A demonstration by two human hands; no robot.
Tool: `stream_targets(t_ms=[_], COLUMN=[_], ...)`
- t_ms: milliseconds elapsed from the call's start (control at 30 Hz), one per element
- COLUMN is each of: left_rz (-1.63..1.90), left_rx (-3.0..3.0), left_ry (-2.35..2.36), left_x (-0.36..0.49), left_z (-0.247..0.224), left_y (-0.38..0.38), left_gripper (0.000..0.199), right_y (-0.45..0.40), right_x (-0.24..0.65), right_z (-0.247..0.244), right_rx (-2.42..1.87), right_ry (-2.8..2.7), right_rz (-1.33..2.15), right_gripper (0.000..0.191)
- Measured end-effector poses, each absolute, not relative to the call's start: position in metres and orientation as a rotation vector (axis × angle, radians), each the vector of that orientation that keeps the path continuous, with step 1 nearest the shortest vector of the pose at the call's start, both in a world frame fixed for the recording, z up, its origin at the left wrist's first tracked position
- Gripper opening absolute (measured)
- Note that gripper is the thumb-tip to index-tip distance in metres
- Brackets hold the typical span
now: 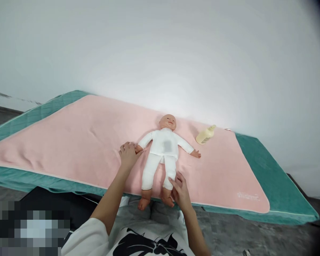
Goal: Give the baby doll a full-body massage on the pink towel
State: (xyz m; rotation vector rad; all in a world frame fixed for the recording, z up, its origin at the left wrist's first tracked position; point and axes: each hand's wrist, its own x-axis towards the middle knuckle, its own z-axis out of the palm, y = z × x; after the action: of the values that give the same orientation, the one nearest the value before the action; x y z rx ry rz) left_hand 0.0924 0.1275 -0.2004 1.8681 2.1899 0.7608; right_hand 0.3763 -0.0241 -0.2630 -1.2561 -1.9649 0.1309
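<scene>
A baby doll (164, 145) in a white top and white trousers lies on its back on a pink mat (96, 131), arms spread and bare feet at the mat's front edge. My left hand (129, 153) is at the doll's hand on the left of the view, its fingers curled round that small hand. Beside the doll's lower leg on the right is my right hand (180, 188), fingers apart, with the fingertips touching or very near the trouser leg. A pale yellow pump bottle (205, 135) lies tilted on the mat, right of the doll's head.
The pink mat covers most of a green padded bed (266, 160) that stands against a white wall (160, 53). Below the bed at the lower left is a black surface (50, 204), partly pixelated. Grey floor (224, 231) shows at the lower right.
</scene>
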Motion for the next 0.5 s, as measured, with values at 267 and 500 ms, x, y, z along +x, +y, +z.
stream_targets(t_ms=[267, 500], left_rz=[0.949, 1.499], left_rx=[1.398, 0.946], left_ry=[1.923, 1.377], left_x=[0.064, 0.059], left_z=[-0.19, -0.182], left_y=[0.156, 0.181], left_gripper=[0.037, 0.033], right_y=[-0.018, -0.009], right_x=[0.373, 0.366], right_z=[-0.25, -0.266], right_rx=[-1.32, -1.282], right_ry=[-2.065, -1.816], right_rz=[0.209, 0.183], right_gripper=[0.045, 0.042])
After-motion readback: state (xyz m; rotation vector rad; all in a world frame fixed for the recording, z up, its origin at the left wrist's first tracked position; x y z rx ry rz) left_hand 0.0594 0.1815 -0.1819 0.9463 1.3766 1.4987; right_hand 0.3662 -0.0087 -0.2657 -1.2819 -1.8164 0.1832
